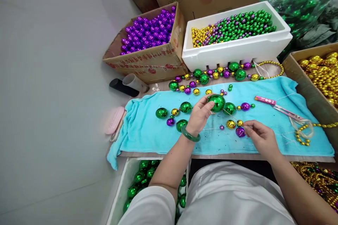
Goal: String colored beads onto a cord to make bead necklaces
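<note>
Head view: near the middle of the frame, the left hand [196,119] grips a large green bead [217,103], thumb and fingers closed around its left side, probably to steady it while leaving its right end free. From that end a thin string [229,113] slants down to the right hand [260,135], whose thumb and forefinger are pinched together on it, seemingly to keep it taut. Whether those fingertips also touch the gold bead [239,123] beside them, I cannot tell.

Beneath lies a blue towel [142,140], whose soft nap likely stops round beads from rolling. Scissors [287,111] rest on it at right of centre, within easy reach of the right hand. Along the top, a cardboard box [148,61] of purple beads and a white foam box [237,47] of smaller mixed ones stand side by side, presumably keeping sizes apart.
</note>
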`<state>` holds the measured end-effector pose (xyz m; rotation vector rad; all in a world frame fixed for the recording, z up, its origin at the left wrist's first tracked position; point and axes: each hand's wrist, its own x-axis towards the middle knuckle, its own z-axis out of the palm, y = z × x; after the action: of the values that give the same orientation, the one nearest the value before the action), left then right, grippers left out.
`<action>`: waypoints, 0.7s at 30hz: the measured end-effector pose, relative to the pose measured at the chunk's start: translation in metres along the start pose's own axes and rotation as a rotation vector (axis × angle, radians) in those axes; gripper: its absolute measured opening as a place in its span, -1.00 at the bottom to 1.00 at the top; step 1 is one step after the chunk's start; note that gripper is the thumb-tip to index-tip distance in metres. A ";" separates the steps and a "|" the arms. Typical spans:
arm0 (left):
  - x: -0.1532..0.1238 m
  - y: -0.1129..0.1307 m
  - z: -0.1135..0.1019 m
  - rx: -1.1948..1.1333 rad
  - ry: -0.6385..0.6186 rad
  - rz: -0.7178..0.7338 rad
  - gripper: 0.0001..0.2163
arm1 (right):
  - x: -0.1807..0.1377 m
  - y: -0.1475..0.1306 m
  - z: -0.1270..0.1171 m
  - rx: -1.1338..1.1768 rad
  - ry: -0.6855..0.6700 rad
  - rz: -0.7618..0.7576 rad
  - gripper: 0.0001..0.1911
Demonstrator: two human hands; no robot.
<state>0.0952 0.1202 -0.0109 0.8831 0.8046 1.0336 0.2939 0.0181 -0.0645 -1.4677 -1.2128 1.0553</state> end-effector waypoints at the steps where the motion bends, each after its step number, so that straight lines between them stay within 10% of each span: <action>1: 0.000 0.000 0.000 -0.002 0.001 -0.001 -0.58 | 0.000 0.000 -0.001 -0.004 0.003 0.003 -0.80; 21: -0.009 -0.009 0.007 0.309 -0.199 0.011 -0.56 | 0.006 0.005 -0.001 0.131 -0.001 0.043 -0.77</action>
<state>0.1015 0.1079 -0.0148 1.2343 0.8023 0.8260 0.2972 0.0237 -0.0691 -1.3973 -1.0959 1.1433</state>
